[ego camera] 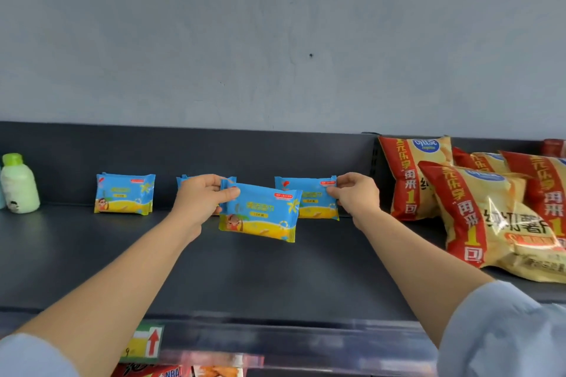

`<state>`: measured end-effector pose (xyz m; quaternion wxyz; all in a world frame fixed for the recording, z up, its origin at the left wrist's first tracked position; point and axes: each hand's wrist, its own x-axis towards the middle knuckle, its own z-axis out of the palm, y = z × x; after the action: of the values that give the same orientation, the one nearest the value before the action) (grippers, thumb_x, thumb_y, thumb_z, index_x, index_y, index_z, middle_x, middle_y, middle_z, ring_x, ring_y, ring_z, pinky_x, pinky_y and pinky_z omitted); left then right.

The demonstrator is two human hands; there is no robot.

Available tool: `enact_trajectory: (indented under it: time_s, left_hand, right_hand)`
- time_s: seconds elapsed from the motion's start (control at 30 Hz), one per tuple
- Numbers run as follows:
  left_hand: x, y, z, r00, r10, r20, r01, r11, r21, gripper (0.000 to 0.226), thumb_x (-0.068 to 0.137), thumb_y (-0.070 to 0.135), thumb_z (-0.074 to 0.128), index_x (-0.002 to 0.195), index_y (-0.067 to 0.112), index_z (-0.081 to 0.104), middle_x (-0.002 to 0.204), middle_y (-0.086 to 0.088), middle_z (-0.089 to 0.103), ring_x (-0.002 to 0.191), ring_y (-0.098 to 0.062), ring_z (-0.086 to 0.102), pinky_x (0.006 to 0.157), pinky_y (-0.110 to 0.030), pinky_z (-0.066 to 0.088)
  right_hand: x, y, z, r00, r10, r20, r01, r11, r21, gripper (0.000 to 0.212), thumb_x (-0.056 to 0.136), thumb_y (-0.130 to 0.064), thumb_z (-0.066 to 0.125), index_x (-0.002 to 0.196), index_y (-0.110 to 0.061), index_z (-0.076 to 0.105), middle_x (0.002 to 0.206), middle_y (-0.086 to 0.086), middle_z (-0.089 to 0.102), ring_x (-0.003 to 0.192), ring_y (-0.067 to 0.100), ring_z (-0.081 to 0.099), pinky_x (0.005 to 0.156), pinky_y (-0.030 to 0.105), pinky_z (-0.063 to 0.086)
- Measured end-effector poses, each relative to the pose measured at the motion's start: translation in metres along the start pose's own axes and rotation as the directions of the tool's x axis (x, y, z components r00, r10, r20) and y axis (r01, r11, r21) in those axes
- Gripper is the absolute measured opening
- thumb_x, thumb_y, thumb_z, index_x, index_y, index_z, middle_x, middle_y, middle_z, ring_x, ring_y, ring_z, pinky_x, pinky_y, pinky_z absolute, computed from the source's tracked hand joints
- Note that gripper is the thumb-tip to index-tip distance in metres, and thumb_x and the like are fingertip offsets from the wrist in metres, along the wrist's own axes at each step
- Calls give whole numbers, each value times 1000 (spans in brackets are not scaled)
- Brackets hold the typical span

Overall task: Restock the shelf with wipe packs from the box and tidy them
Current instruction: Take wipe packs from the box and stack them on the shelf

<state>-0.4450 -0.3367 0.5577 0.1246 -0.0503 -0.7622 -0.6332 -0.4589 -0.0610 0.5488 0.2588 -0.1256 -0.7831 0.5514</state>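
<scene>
Head view: four wipe packs [269, 225], all blue and yellow, on the dark shelf [245, 278].
- far-left pack [124, 193] stands upright at the back, apart from the others.
- middle pack [182, 182] is also at the back, mostly hidden behind the left hand [203, 194].
- front pack [260, 213] is forward of the row and tilted down to the right. Left thumb and fingers pinch its upper left corner. Cannot tell whether its lower edge touches the shelf.
- right pack [307, 197] stands at the back, partly overlapped by the front pack. The right hand [353, 193] pinches its right edge with curled fingertips.

Two hands, both grasping; light blue sleeves [502, 330] at the elbows.

Other stock:
- snack bags [496, 223], red and yellow: four counted, piled at the shelf's right end.
- one pale green bottle [19, 190] with a green cap, upright at the left end.
- one price label [147, 343] with a red arrow, on the shelf's front rail.
</scene>
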Motion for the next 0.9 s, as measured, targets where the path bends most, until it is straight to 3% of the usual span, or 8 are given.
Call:
enact_trajectory:
  time_s: [0.17, 0.9]
  left_hand:
    - [22, -2, 8, 1000, -6, 12, 6, 1000, 26, 10, 85, 11, 70, 94, 11, 67, 90, 0, 71, 86, -14, 65, 63, -24, 48]
    - [67, -21, 20, 991, -58, 121, 40, 989, 140, 7, 86, 10, 69, 91, 14, 66, 89, 0, 71, 85, -9, 65, 63, -22, 50]
  right_hand:
    - [17, 10, 10, 999, 38, -7, -38, 999, -29, 19, 82, -17, 76, 94, -20, 62, 97, 0, 65, 86, 15, 66, 77, 32, 58]
    - [56, 32, 52, 992, 123, -24, -124, 989, -79, 28, 83, -14, 74, 111, -11, 67, 105, 5, 67, 95, 20, 66, 80, 39, 59]
